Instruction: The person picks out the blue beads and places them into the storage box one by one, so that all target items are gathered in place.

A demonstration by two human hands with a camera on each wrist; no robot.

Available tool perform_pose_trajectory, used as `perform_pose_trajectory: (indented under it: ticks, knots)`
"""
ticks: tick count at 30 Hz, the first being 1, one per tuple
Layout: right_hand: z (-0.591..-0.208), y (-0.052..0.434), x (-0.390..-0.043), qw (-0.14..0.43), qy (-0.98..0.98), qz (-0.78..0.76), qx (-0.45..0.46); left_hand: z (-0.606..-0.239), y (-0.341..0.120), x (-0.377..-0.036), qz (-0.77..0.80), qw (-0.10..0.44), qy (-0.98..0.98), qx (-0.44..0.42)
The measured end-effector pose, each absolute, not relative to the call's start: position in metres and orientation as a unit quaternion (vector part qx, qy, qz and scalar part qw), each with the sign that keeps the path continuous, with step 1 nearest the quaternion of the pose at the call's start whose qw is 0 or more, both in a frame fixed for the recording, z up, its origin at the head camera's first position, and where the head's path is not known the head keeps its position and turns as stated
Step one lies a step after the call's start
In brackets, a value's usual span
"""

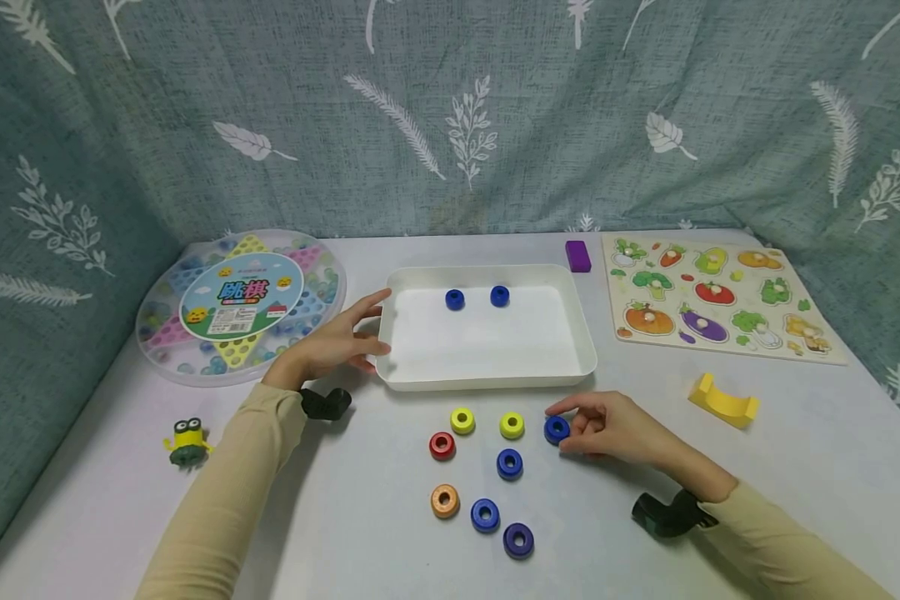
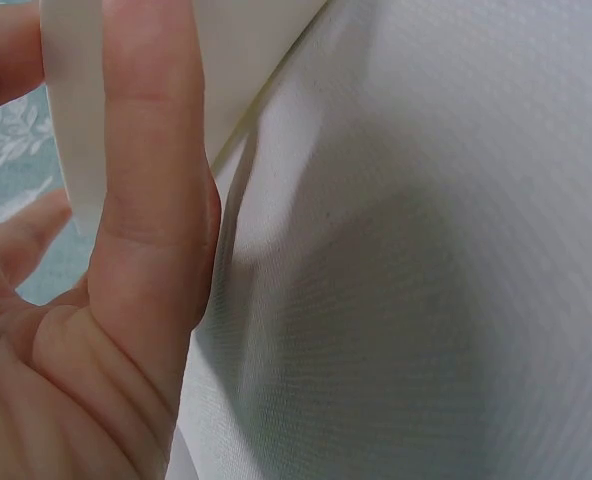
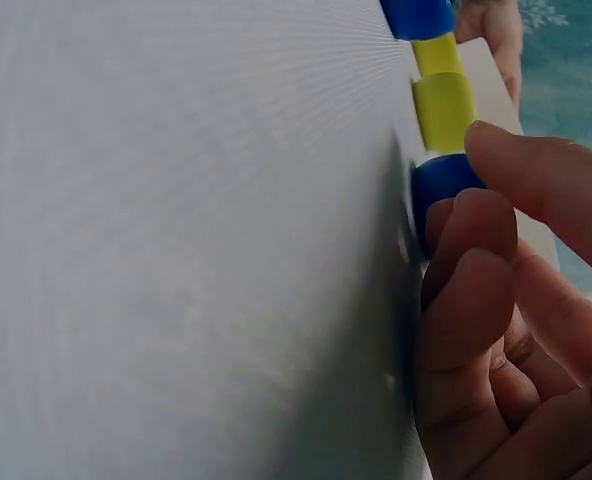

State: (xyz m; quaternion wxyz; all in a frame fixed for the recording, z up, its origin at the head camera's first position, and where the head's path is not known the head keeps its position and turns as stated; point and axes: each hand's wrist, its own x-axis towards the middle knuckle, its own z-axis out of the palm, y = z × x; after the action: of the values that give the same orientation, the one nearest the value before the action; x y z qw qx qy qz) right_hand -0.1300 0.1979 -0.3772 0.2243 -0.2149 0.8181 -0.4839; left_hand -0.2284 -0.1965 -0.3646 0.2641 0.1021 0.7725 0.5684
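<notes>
Right hand point(image 1: 611, 429) had thumb and finger pinching blue ring point(image 1: 550, 434) down on table point(image 1: 375, 517), just off white tray's point(image 1: 487, 350) near right corner, yellow rings point(image 1: 512, 435) alongside. Left hand point(image 1: 333, 340) kinda spread, fingers touching tray's left side. Couple smaller blue beads point(image 1: 454, 304) sat inside.

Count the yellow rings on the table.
2: one yellow ring beside the red ring, the other yellow ring just left of the blue ring that the right hand grips.
</notes>
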Motion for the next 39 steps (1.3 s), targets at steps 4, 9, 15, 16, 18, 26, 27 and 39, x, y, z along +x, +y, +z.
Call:
perform_pose_trajectory:
  ticks: [4, 9, 15, 16, 18, 26, 27, 39]
  knots:
    - [-0.378, 0.196, -0.13, 0.227, 0.829, -0.47, -0.202, -0.365, -0.196, -0.228, 0.569, 0.261, 0.773, 0.104]
    - [-0.372, 0.196, -0.134, 0.23, 0.829, -0.466, -0.205, -0.366, -0.197, -0.229, 0.572, 0.264, 0.77, 0.104]
    - [-0.339, 0.187, -0.155, 0.21, 0.836, -0.455, -0.225, -0.363, -0.199, -0.23, 0.571, 0.262, 0.771, 0.105]
    - [-0.331, 0.183, -0.16, 0.204, 0.839, -0.451, -0.225, -0.363, -0.2, -0.229, 0.57, 0.262, 0.771, 0.105]
    - [-0.317, 0.175, -0.173, 0.192, 0.845, -0.446, -0.223, -0.362, -0.2, -0.229, 0.569, 0.264, 0.771, 0.106]
    - [-0.282, 0.12, -0.229, 0.183, 0.849, -0.442, -0.223, -0.365, -0.199, -0.229, 0.576, 0.273, 0.763, 0.109]
    - [-0.281, 0.111, -0.235, 0.186, 0.85, -0.441, -0.221, -0.365, -0.199, -0.229, 0.576, 0.273, 0.763, 0.108]
    - [-0.319, 0.033, -0.278, 0.218, 0.864, -0.417, -0.179, -0.362, -0.199, -0.227, 0.571, 0.268, 0.769, 0.105]
